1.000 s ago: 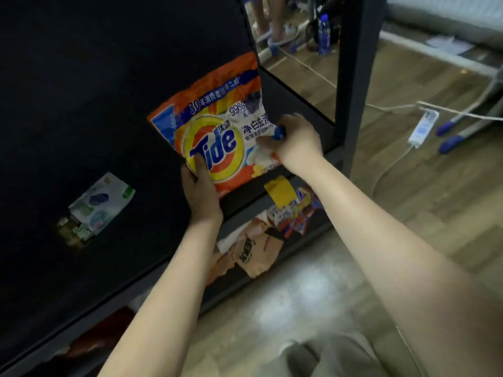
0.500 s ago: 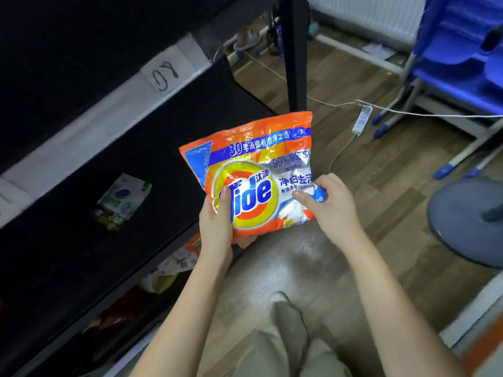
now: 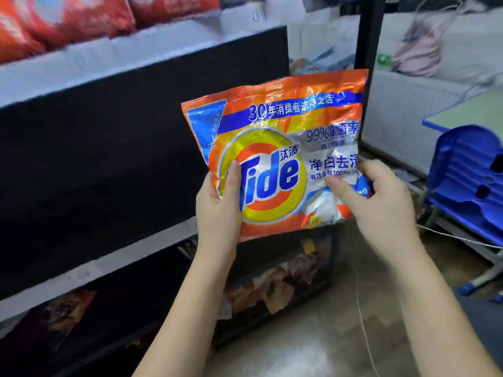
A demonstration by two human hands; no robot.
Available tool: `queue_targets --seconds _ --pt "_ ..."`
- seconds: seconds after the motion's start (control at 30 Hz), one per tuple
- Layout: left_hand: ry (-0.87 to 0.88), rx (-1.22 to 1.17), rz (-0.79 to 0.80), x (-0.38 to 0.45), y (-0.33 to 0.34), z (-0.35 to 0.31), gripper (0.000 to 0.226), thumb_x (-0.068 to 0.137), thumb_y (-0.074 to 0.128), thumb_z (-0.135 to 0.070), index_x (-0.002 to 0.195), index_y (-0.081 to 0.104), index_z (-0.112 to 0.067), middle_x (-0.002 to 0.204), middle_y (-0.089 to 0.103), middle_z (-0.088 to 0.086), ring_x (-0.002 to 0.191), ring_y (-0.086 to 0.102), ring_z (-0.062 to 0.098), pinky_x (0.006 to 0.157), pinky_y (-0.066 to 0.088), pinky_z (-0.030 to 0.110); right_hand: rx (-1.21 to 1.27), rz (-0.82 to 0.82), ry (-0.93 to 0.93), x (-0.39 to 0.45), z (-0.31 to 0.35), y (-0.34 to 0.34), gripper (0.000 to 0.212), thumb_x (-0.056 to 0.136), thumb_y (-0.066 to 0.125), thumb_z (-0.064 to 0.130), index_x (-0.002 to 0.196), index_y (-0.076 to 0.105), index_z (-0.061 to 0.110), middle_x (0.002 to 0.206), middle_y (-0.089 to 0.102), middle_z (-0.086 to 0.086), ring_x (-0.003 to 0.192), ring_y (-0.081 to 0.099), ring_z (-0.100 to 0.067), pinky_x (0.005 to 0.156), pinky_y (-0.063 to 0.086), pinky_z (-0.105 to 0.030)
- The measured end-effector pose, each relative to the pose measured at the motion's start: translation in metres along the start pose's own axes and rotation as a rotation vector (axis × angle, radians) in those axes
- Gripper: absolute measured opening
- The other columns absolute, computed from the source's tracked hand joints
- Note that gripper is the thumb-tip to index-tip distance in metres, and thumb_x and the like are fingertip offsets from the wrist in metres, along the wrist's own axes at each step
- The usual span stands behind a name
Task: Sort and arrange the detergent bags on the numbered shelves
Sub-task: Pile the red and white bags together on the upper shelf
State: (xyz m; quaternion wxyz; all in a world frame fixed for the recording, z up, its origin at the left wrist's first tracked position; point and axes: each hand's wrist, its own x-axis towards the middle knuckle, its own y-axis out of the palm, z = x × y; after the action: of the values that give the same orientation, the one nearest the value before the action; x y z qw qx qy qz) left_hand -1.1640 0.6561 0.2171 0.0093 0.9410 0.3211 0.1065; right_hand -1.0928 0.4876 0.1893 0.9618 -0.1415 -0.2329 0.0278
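An orange Tide detergent bag (image 3: 277,148) is upright in front of me, label facing me. My left hand (image 3: 217,208) grips its lower left edge, thumb on the front. My right hand (image 3: 378,205) pinches its lower right corner. The bag hangs in the air in front of the dark shelf unit (image 3: 109,148), level with its middle shelf. Several red-orange bags (image 3: 68,17) lie blurred on the upper shelf at the top left. A white label strip with a number (image 3: 255,16) runs along that shelf's front edge; the number is too blurred to read.
The lowest shelf holds several crumpled packets (image 3: 275,284). A black upright post (image 3: 367,34) marks the unit's right end. Stacked blue plastic chairs (image 3: 468,180) stand at the right, with a white cable (image 3: 364,330) on the floor between.
Both hands have lifted the bag from the low shelf up to the middle shelf's height. My view has risen with it, so the upper shelf with red-orange bags now shows.
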Motion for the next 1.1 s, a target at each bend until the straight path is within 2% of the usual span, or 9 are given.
queue_targets --seconds 0.1,0.2,0.33,0.47,0.57,0.63,0.8,0.93,1.1 --pt "0.142 -0.008 -0.054 0.008 -0.035 -0.059 0.019 0.084 0.055 -0.043 0.092 0.059 -0.026 0.082 0.074 -0.01 0.076 0.072 0.01 0.06 0.056 0.022 0.122 0.028 -0.091 0.018 0.065 0.019 0.038 0.073 0.063 0.049 0.08 0.06 0.012 0.084 0.063 -0.011 0.08 0.06 -0.026 0.072 0.048 -0.041" --pt "0.291 -0.012 -0.106 0.019 -0.075 -0.113 0.012 0.093 0.052 -0.032 0.089 0.06 -0.024 0.076 0.074 -0.011 0.072 0.071 0.007 0.058 0.054 0.019 0.208 0.048 -0.217 0.032 0.13 0.044 0.032 0.072 0.063 0.051 0.086 0.062 0.021 0.089 0.067 -0.009 0.083 0.063 -0.025 0.077 0.05 -0.049" --pt "0.503 0.016 -0.183 0.035 -0.137 -0.179 0.012 0.095 0.052 -0.029 0.089 0.062 -0.026 0.081 0.074 -0.011 0.078 0.071 0.006 0.065 0.055 0.021 0.356 0.084 -0.389 0.045 0.211 0.086 0.023 0.073 0.063 0.049 0.088 0.067 0.033 0.092 0.07 -0.006 0.087 0.066 -0.027 0.08 0.051 -0.051" --pt "0.6 0.083 -0.203 0.064 -0.2 -0.239 0.013 0.095 0.051 -0.033 0.096 0.058 -0.022 0.089 0.073 -0.005 0.08 0.071 0.01 0.064 0.056 0.024 0.42 0.116 -0.526 0.069 0.28 0.139 0.03 0.08 0.064 0.04 0.091 0.064 0.011 0.091 0.069 -0.013 0.084 0.063 -0.037 0.076 0.05 -0.056" --pt "0.632 0.135 -0.26 0.094 -0.251 -0.275 0.014 0.096 0.051 -0.035 0.091 0.057 -0.023 0.081 0.071 -0.009 0.072 0.071 0.007 0.06 0.056 0.021 0.386 0.143 -0.615 0.089 0.331 0.189 0.016 0.086 0.065 0.031 0.092 0.064 0.016 0.088 0.068 -0.005 0.079 0.064 -0.024 0.076 0.054 -0.039" --pt "0.617 0.17 -0.315 0.12 -0.284 -0.292 0.016 0.096 0.051 -0.035 0.087 0.058 -0.024 0.078 0.07 -0.008 0.068 0.07 0.006 0.06 0.057 0.022 0.333 0.142 -0.676 0.101 0.36 0.224 0.016 0.089 0.063 0.027 0.096 0.066 0.013 0.084 0.064 0.001 0.074 0.059 -0.014 0.067 0.048 -0.02" --pt "0.508 0.278 -0.403 0.199 -0.359 -0.309 0.022 0.097 0.05 -0.036 0.092 0.061 -0.018 0.096 0.07 0.004 0.085 0.068 0.018 0.08 0.057 0.034 0.076 0.188 -0.681 0.13 0.408 0.304 0.035 0.092 0.057 0.028 0.062 0.046 0.013 0.064 0.047 -0.003 0.069 0.044 -0.021 0.059 0.022 -0.034" --pt "0.38 0.499 -0.475 0.253 -0.409 -0.291 0.038 0.098 0.048 -0.036 0.115 0.059 -0.004 0.116 0.064 0.013 0.105 0.062 0.028 0.094 0.049 0.04 -0.115 0.318 -0.576 0.143 0.411 0.359 0.036 0.089 0.057 0.028 0.06 0.051 0.007 0.059 0.046 -0.009 0.067 0.047 -0.023 0.058 0.029 -0.033" --pt "0.031 0.839 -0.458 0.281 -0.438 -0.247 0.049 0.1 0.038 -0.039 0.127 0.053 -0.001 0.128 0.056 0.015 0.116 0.053 0.032 0.083 0.038 0.027 -0.208 0.394 -0.507 0.142 0.4 0.4 0.044 0.088 0.056 0.03 0.054 0.037 0.01 0.052 0.036 -0.005 0.055 0.037 -0.022 0.047 0.021 -0.033"
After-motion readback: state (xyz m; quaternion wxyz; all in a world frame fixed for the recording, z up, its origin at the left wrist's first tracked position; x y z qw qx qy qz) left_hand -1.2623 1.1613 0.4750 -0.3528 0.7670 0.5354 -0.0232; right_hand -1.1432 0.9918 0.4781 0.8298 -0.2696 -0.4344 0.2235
